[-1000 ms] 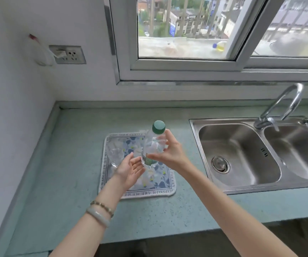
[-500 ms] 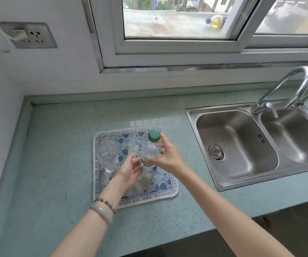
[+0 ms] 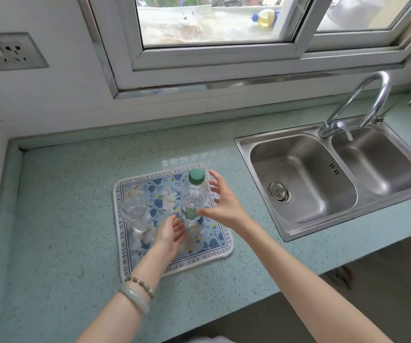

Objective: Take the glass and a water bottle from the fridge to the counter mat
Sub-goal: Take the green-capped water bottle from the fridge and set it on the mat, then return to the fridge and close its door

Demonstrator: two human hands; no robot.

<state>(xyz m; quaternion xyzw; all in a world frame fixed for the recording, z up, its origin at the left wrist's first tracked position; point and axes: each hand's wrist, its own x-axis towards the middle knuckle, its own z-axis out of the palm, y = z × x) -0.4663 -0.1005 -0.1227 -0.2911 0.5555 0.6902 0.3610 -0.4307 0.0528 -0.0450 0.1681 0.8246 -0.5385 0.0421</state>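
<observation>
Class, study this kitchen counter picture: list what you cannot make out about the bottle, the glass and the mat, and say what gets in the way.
- Bottle base, head view: hidden behind the left hand, so its contact with the mat is unclear.
- Bottle label: too small to read.
- Right hand: fingers spread; thumb contact with the bottle uncertain.
- Glass: transparent and blurred, so contents unclear.
- Mat's border text: partly covered by the left forearm.

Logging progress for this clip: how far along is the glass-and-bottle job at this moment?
Nearly finished. The glass and the green-capped water bottle both stand upright on the counter mat. Nothing is gripped: the right hand is open beside the bottle, the left hand is open at its base. Only drawing the hands away looks left.
</observation>
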